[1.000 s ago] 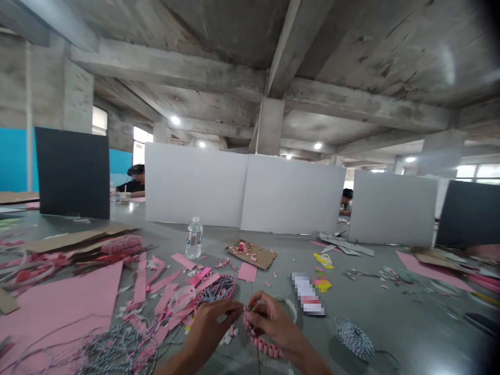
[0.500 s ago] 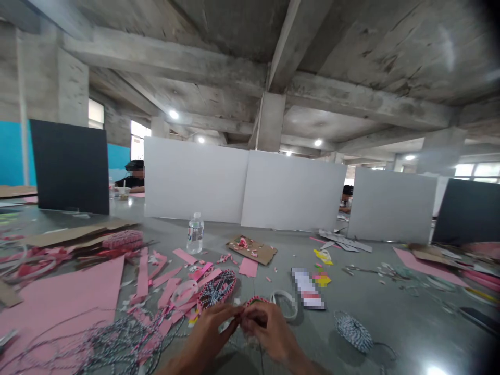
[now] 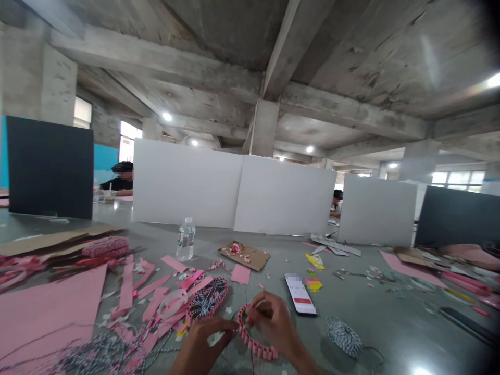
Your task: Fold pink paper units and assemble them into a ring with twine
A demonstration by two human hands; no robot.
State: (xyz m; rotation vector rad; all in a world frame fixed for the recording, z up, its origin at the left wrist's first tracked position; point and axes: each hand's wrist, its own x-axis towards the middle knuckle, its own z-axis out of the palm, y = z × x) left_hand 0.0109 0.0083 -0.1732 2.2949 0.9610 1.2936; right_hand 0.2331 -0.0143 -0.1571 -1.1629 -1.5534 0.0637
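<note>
A ring edged with pink loops (image 3: 255, 345), greenish along its inner side, is at the near middle of the table. My left hand (image 3: 209, 341) pinches at the ring's left edge, thumb and forefinger nearly together. Over the ring's upper right part, my right hand (image 3: 275, 323) is closed with fingers curled; what its fingertips hold is too small to make out. Behind my left hand lies a pink-edged oval piece (image 3: 208, 299) crossed with blue-and-white cord. A wound bundle of the same cord (image 3: 344, 337) rests to the right.
A phone (image 3: 300, 294) with a lit screen lies right of my hands. Behind stand a water bottle (image 3: 186, 240) and a piece of cardboard (image 3: 255, 258) with pink scraps. Pink sheet (image 3: 47, 307), strips and tangled cord (image 3: 105, 351) spread leftward. White panels (image 3: 187, 182) line the back.
My hands have moved apart, the right one up and rightward, and the pink-looped ring shows much more. The whole view has shifted slightly to the right.
</note>
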